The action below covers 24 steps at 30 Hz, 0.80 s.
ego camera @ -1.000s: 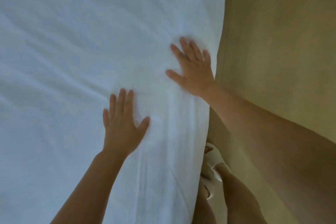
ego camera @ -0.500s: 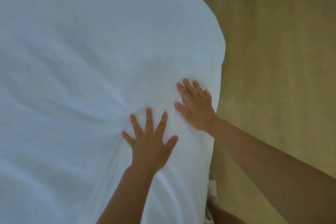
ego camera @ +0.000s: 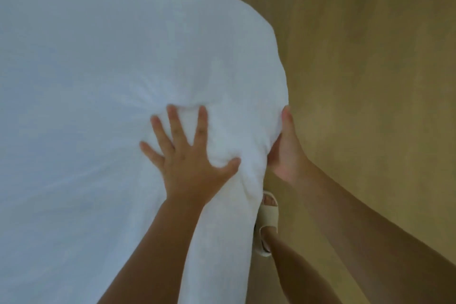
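A white sheet [ego camera: 98, 81] covers the bed and fills the left of the head view; its rounded corner lies at the upper right. My left hand [ego camera: 187, 155] presses flat on the sheet with fingers spread, and cloth is bunched just beyond its fingertips and thumb. My right hand [ego camera: 287, 153] is at the bed's side edge, palm turned toward me. Its fingers go under the hanging cloth and are hidden. Its thumb lies along the outside, so the sheet's edge sits between thumb and fingers.
A tan floor [ego camera: 370, 81] runs along the bed's right side. My foot in a pale slipper [ego camera: 269, 217] stands on it close to the bed, just below my right hand.
My right hand has slid off the top of the sheet to the bed's side edge and gone under the cloth. My left hand has moved right and pushed cloth into a bunch.
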Each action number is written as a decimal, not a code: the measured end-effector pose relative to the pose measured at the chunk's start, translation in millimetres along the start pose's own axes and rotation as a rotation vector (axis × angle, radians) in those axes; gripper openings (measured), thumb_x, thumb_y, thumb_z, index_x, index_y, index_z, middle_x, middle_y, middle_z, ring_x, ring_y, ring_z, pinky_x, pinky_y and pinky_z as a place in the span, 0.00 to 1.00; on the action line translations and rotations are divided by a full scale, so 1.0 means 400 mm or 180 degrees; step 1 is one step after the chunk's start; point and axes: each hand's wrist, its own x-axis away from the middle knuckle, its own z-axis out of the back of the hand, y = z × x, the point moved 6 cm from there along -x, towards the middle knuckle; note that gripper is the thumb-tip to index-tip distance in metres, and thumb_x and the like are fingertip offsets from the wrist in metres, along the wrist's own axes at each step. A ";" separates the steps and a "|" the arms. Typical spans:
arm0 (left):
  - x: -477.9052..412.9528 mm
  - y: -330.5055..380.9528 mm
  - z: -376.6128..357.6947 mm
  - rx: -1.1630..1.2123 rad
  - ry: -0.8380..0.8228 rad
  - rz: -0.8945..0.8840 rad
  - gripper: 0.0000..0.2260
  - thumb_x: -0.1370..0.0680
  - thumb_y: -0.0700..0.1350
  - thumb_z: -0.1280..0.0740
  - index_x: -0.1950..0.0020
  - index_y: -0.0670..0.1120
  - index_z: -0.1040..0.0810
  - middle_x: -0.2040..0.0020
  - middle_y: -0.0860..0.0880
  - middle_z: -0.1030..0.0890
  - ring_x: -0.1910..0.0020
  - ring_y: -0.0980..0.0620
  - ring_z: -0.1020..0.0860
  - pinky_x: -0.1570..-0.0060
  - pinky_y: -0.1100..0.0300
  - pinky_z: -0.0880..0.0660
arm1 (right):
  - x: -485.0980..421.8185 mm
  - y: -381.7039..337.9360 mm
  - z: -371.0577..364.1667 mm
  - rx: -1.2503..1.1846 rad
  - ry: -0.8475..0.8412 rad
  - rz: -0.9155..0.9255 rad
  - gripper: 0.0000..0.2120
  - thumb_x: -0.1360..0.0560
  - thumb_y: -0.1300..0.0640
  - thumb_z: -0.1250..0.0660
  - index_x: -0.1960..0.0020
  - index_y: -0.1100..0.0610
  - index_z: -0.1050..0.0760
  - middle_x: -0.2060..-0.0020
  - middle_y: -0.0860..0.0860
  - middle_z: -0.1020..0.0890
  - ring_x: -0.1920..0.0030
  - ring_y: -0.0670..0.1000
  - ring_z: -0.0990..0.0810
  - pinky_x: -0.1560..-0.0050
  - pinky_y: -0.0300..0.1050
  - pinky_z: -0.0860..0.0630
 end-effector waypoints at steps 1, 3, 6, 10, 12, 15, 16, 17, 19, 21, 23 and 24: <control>-0.020 0.024 0.018 -0.0010 0.0063 -0.0173 0.49 0.38 0.70 0.35 0.22 0.55 0.49 0.22 0.38 0.52 0.25 0.33 0.55 0.34 0.30 0.58 | -0.003 -0.017 -0.007 -0.0028 0.0086 0.0123 0.33 0.33 0.29 0.38 0.38 0.51 0.25 0.48 0.48 0.16 0.50 0.47 0.17 0.53 0.43 0.20; -0.060 0.073 0.042 -0.0119 0.0181 -0.0629 0.45 0.38 0.66 0.30 0.25 0.50 0.37 0.25 0.37 0.41 0.27 0.31 0.46 0.36 0.29 0.52 | -0.009 -0.039 0.025 0.0101 0.0731 0.0503 0.24 0.32 0.36 0.31 0.45 0.52 0.21 0.53 0.49 0.15 0.54 0.48 0.15 0.61 0.41 0.20; -0.145 0.139 0.047 -0.0610 0.0017 -0.1231 0.39 0.34 0.67 0.35 0.27 0.49 0.33 0.25 0.40 0.38 0.26 0.34 0.42 0.35 0.30 0.50 | -0.039 -0.025 0.081 0.0720 0.1622 0.0318 0.21 0.30 0.38 0.31 0.48 0.54 0.20 0.56 0.51 0.15 0.55 0.52 0.16 0.57 0.45 0.20; -0.245 0.148 0.047 -0.1031 -0.0196 -0.1292 0.34 0.29 0.65 0.43 0.26 0.52 0.35 0.24 0.44 0.40 0.25 0.39 0.45 0.32 0.35 0.56 | -0.125 0.045 0.008 0.0653 0.1142 -0.0534 0.27 0.25 0.36 0.39 0.37 0.56 0.25 0.44 0.54 0.19 0.45 0.56 0.21 0.38 0.56 0.27; -0.254 0.145 0.034 -0.1036 -0.0147 -0.1297 0.33 0.29 0.64 0.44 0.27 0.52 0.34 0.25 0.43 0.37 0.26 0.38 0.41 0.32 0.34 0.51 | -0.167 0.025 -0.011 -0.0050 0.0611 -0.0402 0.28 0.23 0.36 0.44 0.34 0.55 0.27 0.40 0.54 0.20 0.40 0.56 0.22 0.34 0.57 0.31; -0.258 0.145 0.020 -0.0942 0.0052 -0.1391 0.33 0.30 0.63 0.44 0.28 0.51 0.31 0.27 0.42 0.34 0.28 0.39 0.40 0.32 0.36 0.50 | -0.222 -0.100 0.003 -0.0308 -0.0052 -0.0219 0.34 0.28 0.31 0.44 0.32 0.52 0.29 0.38 0.52 0.21 0.38 0.53 0.23 0.34 0.54 0.30; -0.260 0.142 0.019 -0.0935 0.0147 -0.1434 0.33 0.31 0.63 0.44 0.28 0.51 0.31 0.27 0.42 0.33 0.29 0.40 0.41 0.32 0.37 0.52 | -0.243 -0.150 -0.010 -0.0199 -0.0169 -0.0199 0.35 0.30 0.31 0.40 0.33 0.53 0.28 0.40 0.53 0.20 0.40 0.53 0.21 0.39 0.51 0.26; -0.263 0.141 0.020 -0.0912 0.0231 -0.1479 0.33 0.31 0.63 0.43 0.29 0.51 0.31 0.28 0.42 0.33 0.29 0.41 0.42 0.33 0.39 0.53 | -0.263 -0.195 -0.020 0.0011 -0.0033 -0.0162 0.34 0.32 0.34 0.34 0.35 0.56 0.26 0.45 0.53 0.17 0.45 0.53 0.18 0.46 0.48 0.22; -0.264 0.140 0.019 -0.0825 0.0310 -0.1526 0.32 0.31 0.62 0.42 0.29 0.50 0.30 0.29 0.41 0.31 0.30 0.41 0.42 0.33 0.39 0.53 | -0.302 -0.249 -0.002 0.0604 0.0873 0.0086 0.26 0.32 0.44 0.27 0.43 0.61 0.24 0.51 0.54 0.16 0.54 0.53 0.16 0.57 0.44 0.20; -0.264 0.144 0.018 -0.0820 0.0336 -0.1563 0.32 0.31 0.62 0.42 0.30 0.50 0.28 0.30 0.41 0.30 0.30 0.41 0.41 0.34 0.39 0.53 | -0.313 -0.249 0.010 0.1018 0.1486 0.0238 0.17 0.28 0.49 0.29 0.49 0.61 0.25 0.52 0.55 0.18 0.53 0.55 0.19 0.54 0.45 0.22; -0.265 0.146 0.019 -0.0839 0.0356 -0.1587 0.31 0.31 0.61 0.42 0.31 0.49 0.27 0.30 0.41 0.30 0.30 0.40 0.41 0.34 0.38 0.52 | -0.314 -0.231 0.009 0.1402 0.1637 0.0230 0.16 0.25 0.50 0.32 0.49 0.63 0.27 0.51 0.56 0.21 0.49 0.57 0.21 0.49 0.47 0.24; -0.266 0.145 0.019 -0.0809 0.0370 -0.1583 0.31 0.31 0.61 0.42 0.31 0.49 0.27 0.30 0.41 0.29 0.31 0.40 0.41 0.34 0.38 0.52 | -0.318 -0.236 0.008 0.1710 0.1674 0.0317 0.17 0.24 0.50 0.34 0.46 0.64 0.27 0.50 0.56 0.21 0.46 0.57 0.22 0.49 0.46 0.25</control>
